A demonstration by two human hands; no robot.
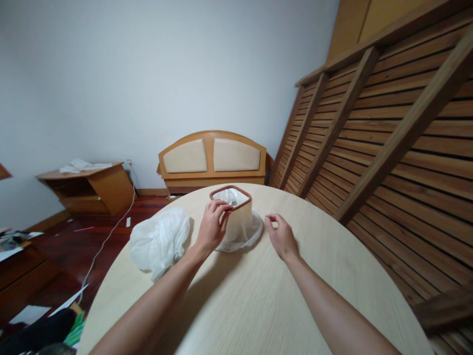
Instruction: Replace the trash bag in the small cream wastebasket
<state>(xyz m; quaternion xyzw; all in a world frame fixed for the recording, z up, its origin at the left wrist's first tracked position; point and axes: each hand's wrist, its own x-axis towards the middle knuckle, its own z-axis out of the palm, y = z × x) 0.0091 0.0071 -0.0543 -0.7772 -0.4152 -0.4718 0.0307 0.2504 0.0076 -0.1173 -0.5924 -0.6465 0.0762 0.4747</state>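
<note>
A small trash bin (pixel 241 222) with a brown rim stands upright on the round table (pixel 258 305). A thin, translucent white bag lines it, folds over the outside and spreads loosely around its base. My left hand (pixel 213 224) is closed on the near left part of the rim, fingers over the edge. To the right of the bin, my right hand (pixel 283 236) hovers apart from it, loosely curled with a gap between thumb and forefinger and nothing visible in it. Left of the bin lies a crumpled white plastic bag (pixel 160 239), close to my left forearm.
Beyond the table is a wooden headboard (pixel 212 154) against the wall. A large slatted wooden frame (pixel 369 148) leans along the right side. At the left, a low cabinet (pixel 99 190) bears papers, and a white cable (pixel 107 239) runs over the dark red floor.
</note>
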